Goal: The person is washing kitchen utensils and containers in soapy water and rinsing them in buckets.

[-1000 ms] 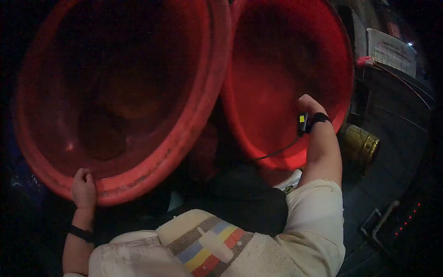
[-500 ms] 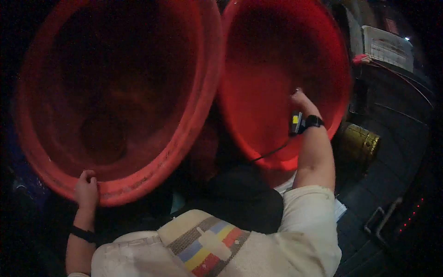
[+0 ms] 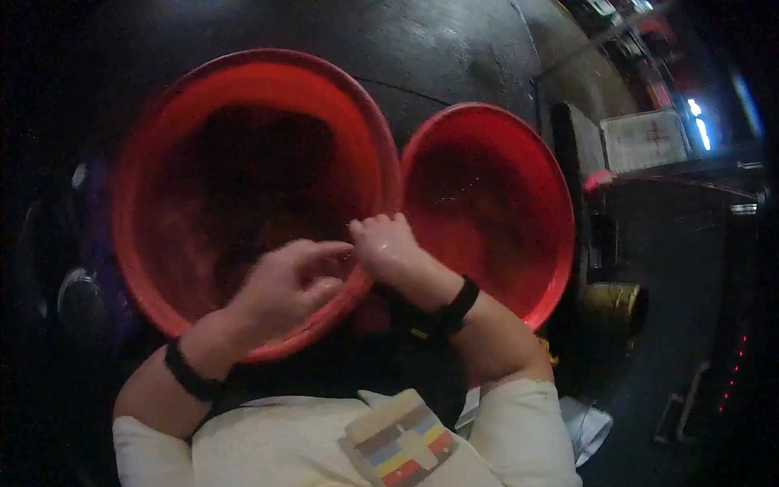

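Note:
Over the near right rim of the large red tub (image 3: pixel 380 114), my two hands come together. My left hand (image 3: pixel 284 280) has its index finger stretched toward the other hand and its thumb apart, with a gap between them. My right hand (image 3: pixel 389 247) is turned back up, wet and shiny, its fingers curled; what they hold, if anything, is hidden. Close on the right stands the smaller red tub (image 3: pixel 560 170), its inside partly in shadow. A dark item with a yellow mark (image 3: pixel 419 333) shows below my right wristband (image 3: pixel 460 302).
A yellowish metal can (image 3: pixel 613 307) lies right of the smaller tub. Farther back are a pale crate (image 3: pixel 645 140) and a pink thing (image 3: pixel 599 180) on a dark ledge. Dark wet floor (image 3: pixel 438 49) stretches beyond the tubs. Rounded shiny objects (image 3: pixel 81 288) stand at the left.
My right hand has come out of the smaller tub and moved left. My left hand has left the large tub's rim and moved right to meet it. The view has shifted, showing more floor beyond.

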